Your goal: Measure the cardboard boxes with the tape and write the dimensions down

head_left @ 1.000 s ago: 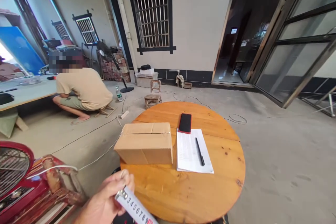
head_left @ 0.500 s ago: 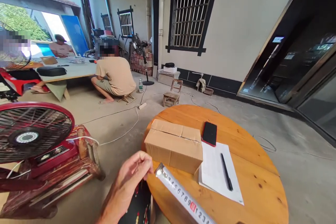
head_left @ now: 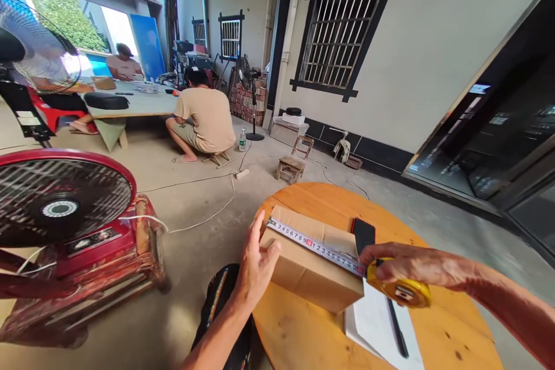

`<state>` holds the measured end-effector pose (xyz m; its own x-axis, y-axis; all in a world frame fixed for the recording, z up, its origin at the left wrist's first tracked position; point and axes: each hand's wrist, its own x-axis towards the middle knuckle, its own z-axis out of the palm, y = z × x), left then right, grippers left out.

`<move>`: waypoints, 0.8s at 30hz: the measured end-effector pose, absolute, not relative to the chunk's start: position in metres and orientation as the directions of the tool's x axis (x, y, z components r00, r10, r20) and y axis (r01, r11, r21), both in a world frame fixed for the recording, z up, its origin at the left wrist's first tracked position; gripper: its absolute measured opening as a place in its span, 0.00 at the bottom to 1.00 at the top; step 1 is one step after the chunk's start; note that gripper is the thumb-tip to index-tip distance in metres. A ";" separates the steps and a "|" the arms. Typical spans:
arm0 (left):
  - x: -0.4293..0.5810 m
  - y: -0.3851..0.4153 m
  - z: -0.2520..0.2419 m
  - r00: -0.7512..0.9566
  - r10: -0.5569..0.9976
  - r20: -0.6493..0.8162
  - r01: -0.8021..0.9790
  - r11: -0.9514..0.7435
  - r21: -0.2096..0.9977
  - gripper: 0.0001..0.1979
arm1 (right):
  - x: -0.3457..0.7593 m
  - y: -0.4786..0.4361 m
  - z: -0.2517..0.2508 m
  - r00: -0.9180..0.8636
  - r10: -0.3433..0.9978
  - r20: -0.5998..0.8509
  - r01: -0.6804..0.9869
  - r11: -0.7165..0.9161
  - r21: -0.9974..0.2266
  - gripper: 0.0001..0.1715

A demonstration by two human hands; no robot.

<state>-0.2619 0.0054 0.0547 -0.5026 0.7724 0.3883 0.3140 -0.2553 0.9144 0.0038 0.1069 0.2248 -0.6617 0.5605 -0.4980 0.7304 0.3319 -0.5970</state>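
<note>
A brown cardboard box (head_left: 310,274) lies on the round wooden table (head_left: 303,335). A white tape blade (head_left: 314,245) is stretched along the box's top edge. My left hand (head_left: 255,263) presses the blade's free end against the box's left end, fingers curled there. My right hand (head_left: 403,266) grips the yellow tape measure case (head_left: 401,292) at the box's right end. Behind the box lies a black phone (head_left: 363,234). White paper (head_left: 377,326) with a black pen (head_left: 396,329) on it sits right of the box.
A red floor fan (head_left: 60,208) stands at the left on a reddish wooden stand (head_left: 108,295). A person in a tan shirt (head_left: 203,121) squats beyond it by a long table (head_left: 139,105), where another person sits. A small wooden chair (head_left: 292,163) and cables lie on the concrete floor.
The view swung left. My left hand carried the tape end up to the box's left end. My right hand came into view with the yellow case, and the blade now spans the box.
</note>
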 end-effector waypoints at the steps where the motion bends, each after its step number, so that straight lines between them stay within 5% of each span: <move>1: -0.260 0.006 0.054 -0.508 0.754 0.416 0.335 -0.272 0.902 0.30 | -0.002 0.113 0.226 -0.634 0.548 -0.547 0.763 0.325 -0.558 0.19; 8: -0.256 0.008 0.058 -0.536 0.757 0.374 0.376 -0.183 0.909 0.20 | -0.002 0.134 0.227 -0.570 0.509 -0.645 0.821 0.321 -0.472 0.21; 24: -0.258 0.006 0.059 -0.552 0.771 0.319 0.396 -0.094 0.913 0.23 | 0.024 0.137 0.227 -0.561 0.580 -0.591 0.825 0.331 -0.458 0.27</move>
<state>-0.2584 0.0058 0.0587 -0.5518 0.7707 0.3187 0.3963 -0.0940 0.9133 0.0243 0.1367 0.2273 -0.5606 0.5801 -0.5910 0.8251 0.3310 -0.4578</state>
